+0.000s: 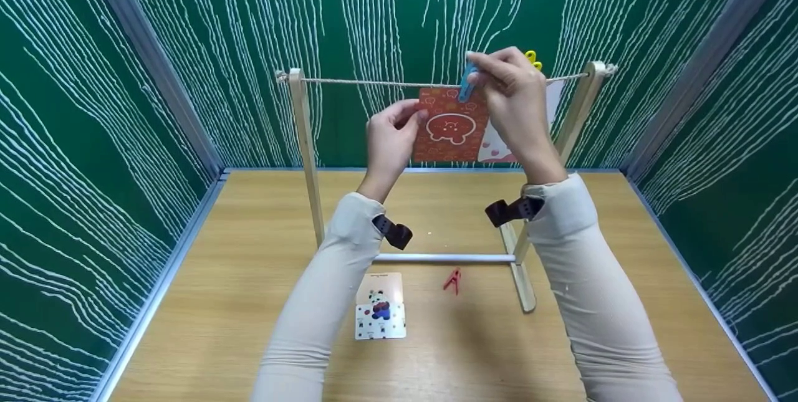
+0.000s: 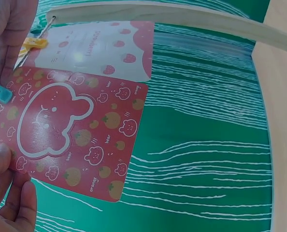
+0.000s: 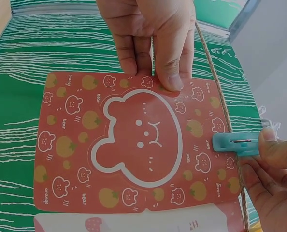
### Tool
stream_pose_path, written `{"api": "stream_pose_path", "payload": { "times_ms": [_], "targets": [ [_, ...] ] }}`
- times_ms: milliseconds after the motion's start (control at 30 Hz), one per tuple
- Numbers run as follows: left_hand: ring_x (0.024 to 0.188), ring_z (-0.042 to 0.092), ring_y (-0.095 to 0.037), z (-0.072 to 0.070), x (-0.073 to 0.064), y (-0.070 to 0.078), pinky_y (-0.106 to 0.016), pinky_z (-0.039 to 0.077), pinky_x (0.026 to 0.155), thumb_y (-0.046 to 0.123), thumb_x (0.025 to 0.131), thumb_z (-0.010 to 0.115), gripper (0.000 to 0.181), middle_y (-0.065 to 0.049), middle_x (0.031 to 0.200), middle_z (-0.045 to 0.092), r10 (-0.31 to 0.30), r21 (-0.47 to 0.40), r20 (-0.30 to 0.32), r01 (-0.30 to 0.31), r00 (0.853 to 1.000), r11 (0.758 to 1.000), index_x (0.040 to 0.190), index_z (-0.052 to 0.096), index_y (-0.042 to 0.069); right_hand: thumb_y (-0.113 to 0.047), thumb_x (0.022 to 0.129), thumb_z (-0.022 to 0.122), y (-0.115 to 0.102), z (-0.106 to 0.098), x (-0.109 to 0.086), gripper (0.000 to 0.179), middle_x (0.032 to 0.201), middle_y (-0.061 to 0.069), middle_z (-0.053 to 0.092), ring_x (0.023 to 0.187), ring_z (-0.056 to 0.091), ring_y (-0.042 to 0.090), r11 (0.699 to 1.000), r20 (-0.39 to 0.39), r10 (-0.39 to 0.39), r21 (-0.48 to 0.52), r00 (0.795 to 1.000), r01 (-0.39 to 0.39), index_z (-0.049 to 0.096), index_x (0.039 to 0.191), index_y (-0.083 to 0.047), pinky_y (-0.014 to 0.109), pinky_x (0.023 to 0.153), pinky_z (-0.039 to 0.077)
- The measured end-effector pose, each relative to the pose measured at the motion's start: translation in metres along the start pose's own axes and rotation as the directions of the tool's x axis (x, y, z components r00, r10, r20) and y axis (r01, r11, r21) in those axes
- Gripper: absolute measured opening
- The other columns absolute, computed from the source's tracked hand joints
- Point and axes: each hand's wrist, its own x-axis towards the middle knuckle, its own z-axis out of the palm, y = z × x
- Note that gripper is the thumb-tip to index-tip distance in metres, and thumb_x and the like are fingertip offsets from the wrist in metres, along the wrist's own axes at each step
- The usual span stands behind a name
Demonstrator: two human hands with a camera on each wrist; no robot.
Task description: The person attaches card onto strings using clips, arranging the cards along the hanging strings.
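Observation:
A red card (image 1: pixel 450 131) with a white bear outline and small orange pictures is up against the rope (image 1: pixel 374 83). My left hand (image 1: pixel 393 140) pinches its left edge between thumb and fingers. With thumb and fingers my right hand (image 1: pixel 514 87) grips a blue clothespin (image 3: pixel 236 143), whose jaws sit over the rope and the card's top edge. Beside the red card hangs a white and pink strawberry card (image 2: pixel 95 46), held by a yellow clothespin (image 2: pixel 35 43) and partly hidden behind my right hand in the head view.
The rope runs between two wooden posts (image 1: pixel 305 153), joined low down by a metal bar (image 1: pixel 446 258). On the wooden table lie a panda card (image 1: pixel 381 306) and a red clothespin (image 1: pixel 454 281). Green walls with white lines (image 1: pixel 374 22) enclose the table.

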Motion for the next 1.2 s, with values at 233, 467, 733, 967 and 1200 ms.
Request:
{"api": "stream_pose_path", "payload": {
  "times_ms": [233,467,733,967,1200],
  "targets": [
    [0.090,0.064,-0.016,0.0002,-0.0007,-0.0021,-0.024,0.055,0.081,0.018,0.090,0.065,0.026,-0.009,0.107,0.072,0.004,-0.002,0.004,-0.004,1.000,1.000,0.112,0.070,0.006,-0.009,0.096,0.056,0.0002,0.0002,-0.0009,0.028,0.102,0.010,0.059,0.099,0.054,0.010,1.000,0.032,-0.022,-0.011,0.999,0.022,0.067,0.121,-0.011,0.015,0.084,0.049],
    [0.091,0.066,-0.016,0.0003,-0.0013,-0.0049,-0.024,0.055,0.082,0.018,0.089,0.066,0.027,-0.009,0.107,0.072,0.011,-0.004,0.000,-0.011,1.000,1.000,0.113,0.070,0.006,-0.007,0.096,0.055,0.0018,0.0009,-0.0010,0.028,0.102,0.012,0.060,0.099,0.056,0.012,0.997,0.046,-0.079,-0.021,0.996,0.080,0.066,0.122,-0.010,0.016,0.085,0.049],
    [0.092,0.066,-0.016,-0.0006,-0.0028,-0.0052,-0.025,0.055,0.084,0.019,0.090,0.065,0.026,-0.009,0.108,0.072,0.017,0.003,0.004,-0.017,1.000,1.000,0.112,0.070,0.006,-0.005,0.096,0.054,0.0021,0.0016,-0.0022,0.030,0.104,0.012,0.060,0.100,0.057,0.014,0.995,0.074,-0.087,-0.050,0.993,0.091,0.064,0.124,-0.010,0.024,0.090,0.051],
    [0.094,0.066,-0.016,-0.0020,-0.0038,-0.0058,-0.024,0.055,0.085,0.019,0.090,0.065,0.027,-0.009,0.109,0.071,0.012,0.006,0.003,-0.012,1.000,1.000,0.113,0.069,0.006,-0.005,0.095,0.056,0.0024,0.0036,-0.0037,0.030,0.104,0.014,0.060,0.096,0.055,0.012,0.994,0.067,-0.107,-0.031,0.992,0.109,0.064,0.124,-0.008,0.021,0.088,0.050],
    [0.094,0.065,-0.016,-0.0036,-0.0043,-0.0075,-0.025,0.055,0.085,0.018,0.091,0.064,0.027,-0.009,0.110,0.071,0.007,-0.007,0.006,-0.007,1.000,1.000,0.114,0.069,0.006,-0.006,0.096,0.056,0.0007,0.0038,-0.0040,0.029,0.102,0.013,0.060,0.094,0.055,0.011,0.992,0.060,-0.121,-0.018,0.991,0.122,0.064,0.123,-0.006,0.014,0.082,0.047]
  ]
}}
